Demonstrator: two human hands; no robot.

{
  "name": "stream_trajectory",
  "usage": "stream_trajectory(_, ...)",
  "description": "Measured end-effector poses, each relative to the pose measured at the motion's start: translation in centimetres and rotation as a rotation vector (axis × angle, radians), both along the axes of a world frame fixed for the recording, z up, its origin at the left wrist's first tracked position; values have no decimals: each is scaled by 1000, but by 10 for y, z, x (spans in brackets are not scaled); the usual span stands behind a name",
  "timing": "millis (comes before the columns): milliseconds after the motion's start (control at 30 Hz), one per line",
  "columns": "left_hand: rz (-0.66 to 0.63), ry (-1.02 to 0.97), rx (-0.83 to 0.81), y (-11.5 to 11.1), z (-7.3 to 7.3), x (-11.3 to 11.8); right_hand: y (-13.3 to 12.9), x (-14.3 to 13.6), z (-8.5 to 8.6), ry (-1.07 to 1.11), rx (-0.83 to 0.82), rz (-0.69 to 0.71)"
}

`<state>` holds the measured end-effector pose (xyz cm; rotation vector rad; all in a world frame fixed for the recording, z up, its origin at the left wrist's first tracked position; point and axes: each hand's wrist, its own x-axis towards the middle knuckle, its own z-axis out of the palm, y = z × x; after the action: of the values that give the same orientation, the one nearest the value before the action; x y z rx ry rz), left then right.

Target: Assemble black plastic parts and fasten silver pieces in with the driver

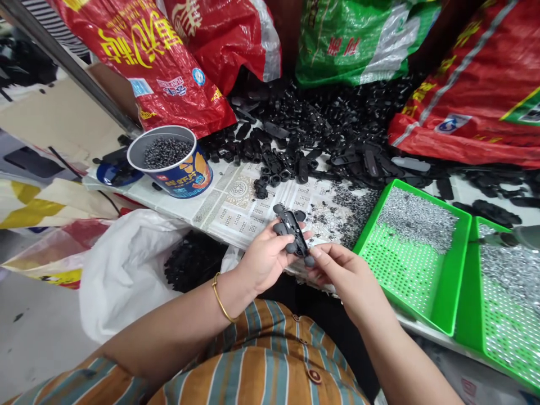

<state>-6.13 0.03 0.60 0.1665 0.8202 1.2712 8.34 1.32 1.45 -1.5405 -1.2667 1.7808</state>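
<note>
A long black plastic part [292,228] with rounded knobs sticking out is held over the front edge of the table. My left hand [270,253] is closed around its middle, the thumb lying across it. At the part's lower end, my right hand [337,267] pinches near a rounded knob [309,261] with thumb and forefinger; anything small between those fingertips is hidden. Just beyond both hands, loose black knob-like pieces [261,187] and tiny dark bits [350,202] lie on the patterned tabletop [236,216].
Green perforated trays [453,281] of small silvery pieces stand at the right. A blue tub [179,183] of tiny black pieces stands left. Black plastic parts [329,121] are heaped behind, below red [169,84] and green sacks [337,62]. A white bag [113,275] hangs at the lower left.
</note>
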Motion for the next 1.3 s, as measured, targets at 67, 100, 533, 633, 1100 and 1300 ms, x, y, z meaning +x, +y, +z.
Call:
stream_trajectory(67, -29, 6, 6, 0, 0, 0, 4, -2, -1, -32, 23, 33)
stream_trajectory(100, -44, 10, 9, 0, 0, -1, 6, -2, -2, -70, 52, 48)
stream_trajectory(533, -171, -144, 50, 2, -5, -8, 27, -8, 6, -216, 93, 259)
stream_trajectory(633, -192, -190, 57, 3, -6, -11, 28, -7, 5, -150, 56, 210)
stream_trajectory(1100, -175, 181, 0, 6, -6, -10, 25, -2, 6, 326, -239, -80)
stream_trajectory(1300, -190, 307, -42, 4, -2, -13, 22, 1, 3, 376, -293, -177)
